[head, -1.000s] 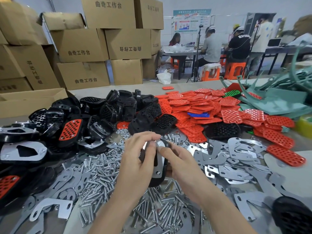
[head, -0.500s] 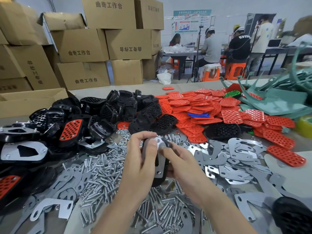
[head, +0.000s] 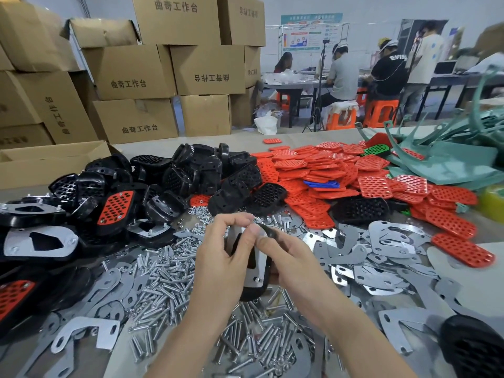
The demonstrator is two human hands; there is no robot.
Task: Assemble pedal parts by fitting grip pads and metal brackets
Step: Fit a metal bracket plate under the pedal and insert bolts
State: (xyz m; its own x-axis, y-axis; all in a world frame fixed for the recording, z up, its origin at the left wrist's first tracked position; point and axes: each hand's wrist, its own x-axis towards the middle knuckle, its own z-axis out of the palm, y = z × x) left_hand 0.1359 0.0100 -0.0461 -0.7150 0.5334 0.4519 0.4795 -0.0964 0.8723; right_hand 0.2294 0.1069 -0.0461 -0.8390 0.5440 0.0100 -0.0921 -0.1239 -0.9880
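Pedal (head: 252, 294) still gripped by left hand (head: 218, 268) and right hand (head: 294, 266); left fingertips now raised to top, meeting right thumb.

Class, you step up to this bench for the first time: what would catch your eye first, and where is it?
The heap of red grip pads at the back right stands out, beside a pile of black pedal shells. At the centre, the left hand and right hand hold a black pedal with a metal bracket on it, above scattered silver bolts.
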